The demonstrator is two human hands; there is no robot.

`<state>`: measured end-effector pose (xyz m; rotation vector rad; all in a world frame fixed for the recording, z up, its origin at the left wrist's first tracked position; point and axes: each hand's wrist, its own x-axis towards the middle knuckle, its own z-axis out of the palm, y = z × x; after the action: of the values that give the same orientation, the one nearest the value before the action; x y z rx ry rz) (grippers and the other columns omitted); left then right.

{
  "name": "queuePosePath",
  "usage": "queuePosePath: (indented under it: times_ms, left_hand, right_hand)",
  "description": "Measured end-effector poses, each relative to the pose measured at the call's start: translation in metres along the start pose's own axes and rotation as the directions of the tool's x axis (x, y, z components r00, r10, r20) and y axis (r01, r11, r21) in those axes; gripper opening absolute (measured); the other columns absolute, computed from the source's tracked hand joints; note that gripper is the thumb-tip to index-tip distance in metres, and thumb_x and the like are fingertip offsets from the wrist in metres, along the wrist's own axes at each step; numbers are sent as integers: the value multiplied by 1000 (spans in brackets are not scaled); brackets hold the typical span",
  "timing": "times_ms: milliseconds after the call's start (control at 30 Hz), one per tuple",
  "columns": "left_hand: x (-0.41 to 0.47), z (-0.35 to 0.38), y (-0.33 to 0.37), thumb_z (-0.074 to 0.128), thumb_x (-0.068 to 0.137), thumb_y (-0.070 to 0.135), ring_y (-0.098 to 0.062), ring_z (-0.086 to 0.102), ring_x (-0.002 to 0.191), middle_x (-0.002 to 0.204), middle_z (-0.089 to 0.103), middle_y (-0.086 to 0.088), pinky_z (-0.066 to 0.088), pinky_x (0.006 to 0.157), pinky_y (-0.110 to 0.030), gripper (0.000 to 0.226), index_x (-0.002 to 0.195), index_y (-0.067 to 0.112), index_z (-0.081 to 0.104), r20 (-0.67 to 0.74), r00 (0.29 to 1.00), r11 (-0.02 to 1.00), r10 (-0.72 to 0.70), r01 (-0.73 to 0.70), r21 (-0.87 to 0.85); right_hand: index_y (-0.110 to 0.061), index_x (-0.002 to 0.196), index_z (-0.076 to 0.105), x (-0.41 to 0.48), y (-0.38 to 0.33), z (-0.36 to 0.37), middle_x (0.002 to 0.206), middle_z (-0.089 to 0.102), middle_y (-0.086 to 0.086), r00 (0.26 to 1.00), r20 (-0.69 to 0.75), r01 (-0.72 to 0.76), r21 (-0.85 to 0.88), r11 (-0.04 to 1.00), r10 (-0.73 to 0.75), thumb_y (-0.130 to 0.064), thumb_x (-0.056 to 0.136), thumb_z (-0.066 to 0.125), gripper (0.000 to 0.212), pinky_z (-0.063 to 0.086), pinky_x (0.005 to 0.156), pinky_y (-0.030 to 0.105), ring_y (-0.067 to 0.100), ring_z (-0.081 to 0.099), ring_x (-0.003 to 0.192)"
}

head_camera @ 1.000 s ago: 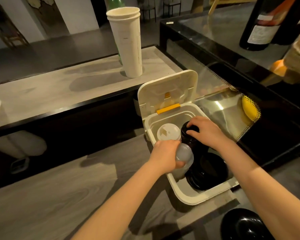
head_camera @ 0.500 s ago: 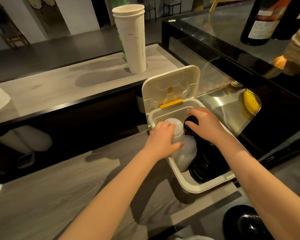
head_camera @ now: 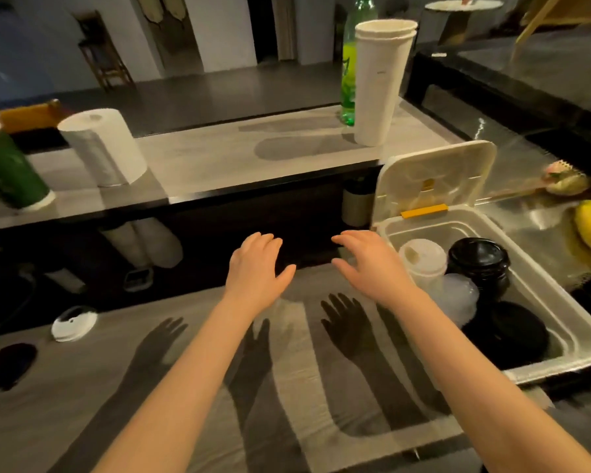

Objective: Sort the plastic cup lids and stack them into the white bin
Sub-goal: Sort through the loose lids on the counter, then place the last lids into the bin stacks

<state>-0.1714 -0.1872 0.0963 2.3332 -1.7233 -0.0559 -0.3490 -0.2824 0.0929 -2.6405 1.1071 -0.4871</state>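
Both my hands hover palm-down over the wood counter (head_camera: 82, 387), holding nothing; left hand (head_camera: 255, 269) fingers spread loose, right hand (head_camera: 372, 268) fingers apart and slightly curled; white bin (head_camera: 574, 322) sits just right of my right hand, hinged cover up; inside it, a white lid stack (head_camera: 422, 259), a black lid stack (head_camera: 478, 261), clear lids (head_camera: 459, 297) between; one white lid (head_camera: 74, 324) and one black lid (head_camera: 9, 365) lie loose on the counter, well left of my left fingers.

Bare counter (head_camera: 191, 353) left of white bin (head_camera: 574, 339)
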Motion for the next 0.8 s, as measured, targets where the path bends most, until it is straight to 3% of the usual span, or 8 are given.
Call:
queuePosePath:
  times_ms: [233,433,600,700,800]
  left_hand:
    - [-61,-6,-142,48,93,43,-20,16,144,151,31,-3,23,114,-43,58,142,14,38,36,977,978,-209,210,-17]
    - [-110,-4,-259,51,92,41,-24,17,143,150,32,-7,17,115,-34,58,140,11,40,49,940,938,-338,341,-57]
    - [-148,4,-352,48,94,41,-23,3,145,156,16,-4,13,118,-35,61,144,12,32,159,846,851,-509,522,-53]
    - [-175,13,-403,46,94,42,-22,2,145,157,14,-2,14,117,-37,61,146,15,28,219,780,804,-586,594,35]
    - [-197,17,-445,50,93,40,-23,0,146,157,13,-3,14,118,-39,64,147,15,25,235,743,766,-627,643,10]
  right_hand:
    - [-20,140,42,19,-128,72,144,43,0,978,176,108,32,994,-112,-37,97,45,46,37,104,34,19,37,134]
    - [-22,138,45,40,-235,142,145,42,1,923,338,164,87,983,-184,-38,95,48,46,39,102,35,21,40,130]
    - [-21,132,49,57,-309,209,142,44,3,861,467,137,167,976,-201,-34,94,52,41,40,102,34,22,45,127]
    - [-18,133,49,65,-340,249,138,48,3,813,549,120,170,978,-195,-31,94,53,41,40,99,31,21,48,124]
    - [-17,134,48,75,-366,283,138,49,4,763,603,159,173,972,-232,-27,94,51,42,38,99,30,22,46,125]
